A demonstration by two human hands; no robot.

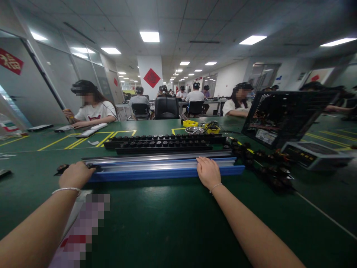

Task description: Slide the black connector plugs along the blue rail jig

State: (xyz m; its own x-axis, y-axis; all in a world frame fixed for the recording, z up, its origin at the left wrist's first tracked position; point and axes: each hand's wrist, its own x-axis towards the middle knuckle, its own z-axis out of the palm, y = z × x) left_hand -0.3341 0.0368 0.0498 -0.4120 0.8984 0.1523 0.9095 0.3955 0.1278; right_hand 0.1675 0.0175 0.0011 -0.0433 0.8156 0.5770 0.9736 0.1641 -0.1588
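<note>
A long blue rail (167,173) with a silvery channel lies crosswise on the green table. My left hand (76,174) is closed around something dark at the rail's left end, too hidden to name. Toward the rail's right end, my right hand (208,172) is closed over its upper edge, fingers together. Just behind runs a grey and black rail (111,160). Beyond that stand two black strips (164,147) set with rows of small round dark parts. Black round parts also lie in a heap (275,173) right of the blue rail.
An open black computer case (287,115) and a grey metal box (318,154) stand at the right. Yellow trays (190,123) and a metal dish (194,130) sit behind the strips. A pixelated object (83,230) lies beside my left forearm. People sit across the table.
</note>
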